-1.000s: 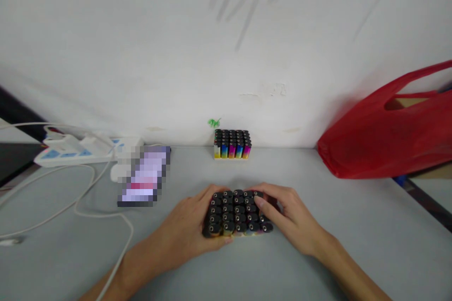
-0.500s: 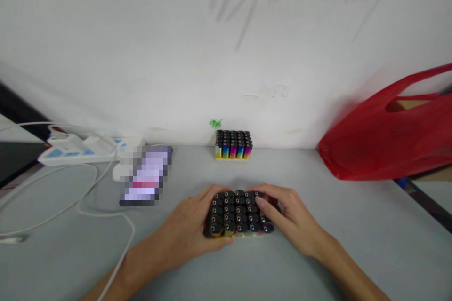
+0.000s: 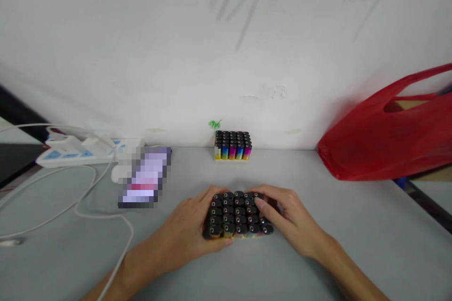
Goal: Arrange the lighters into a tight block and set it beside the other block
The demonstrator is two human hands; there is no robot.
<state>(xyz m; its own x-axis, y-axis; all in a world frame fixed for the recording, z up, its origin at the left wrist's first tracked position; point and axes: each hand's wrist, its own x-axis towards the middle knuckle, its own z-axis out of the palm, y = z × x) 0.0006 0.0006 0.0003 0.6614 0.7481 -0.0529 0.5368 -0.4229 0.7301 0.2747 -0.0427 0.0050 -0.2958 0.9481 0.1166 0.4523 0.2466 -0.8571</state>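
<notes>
below, a grey table [image 3: 296, 273] is backed by a marked white wall [image 3: 158, 56]; lighters [image 3: 239, 211] are gripped by both hands' curled fingers [image 3: 270, 209].

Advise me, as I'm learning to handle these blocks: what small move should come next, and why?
Perhaps a gentle inward press by the right hand on the near lighter block, while the left hand steadies its other side: the nearest lighter in the right-hand column seems to lean outward, whereas the far block has even-looking rows.
</notes>
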